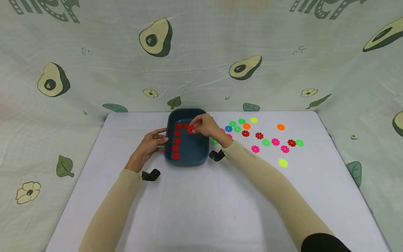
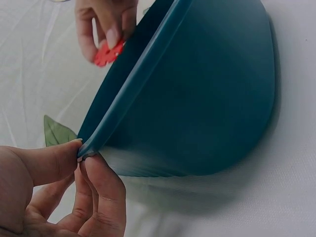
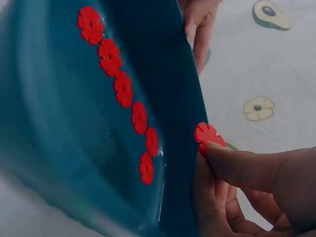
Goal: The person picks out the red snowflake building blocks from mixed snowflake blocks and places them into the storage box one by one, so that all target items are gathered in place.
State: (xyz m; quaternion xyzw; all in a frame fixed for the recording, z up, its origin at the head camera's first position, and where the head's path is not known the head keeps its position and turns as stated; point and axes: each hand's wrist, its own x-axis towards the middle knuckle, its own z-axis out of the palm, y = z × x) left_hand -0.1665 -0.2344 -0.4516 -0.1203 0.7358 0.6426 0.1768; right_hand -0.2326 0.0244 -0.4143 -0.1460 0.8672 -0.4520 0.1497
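Observation:
A dark blue plastic tub [image 1: 195, 154] stands on the white table. Inside it, several red snowflake discs [image 1: 177, 141] lie in a line down the left side, with one more beside the line's far end. My left hand [image 1: 150, 142] pinches the tub's left rim between thumb and fingers, as the left wrist view shows. Over the tub's far part, my right hand [image 1: 204, 125] pinches a red notched disc [image 3: 207, 134] between thumb and fingertips. That disc is above the tub floor, near the wall in the right wrist view.
Loose discs in several colours lie on the table right of the tub, among them a blue one [image 1: 228, 128], an orange one [image 1: 281, 127], a yellow one [image 1: 283, 162] and a pink one [image 1: 255, 149]. An avocado-print cloth [image 1: 201, 84] hangs behind the table.

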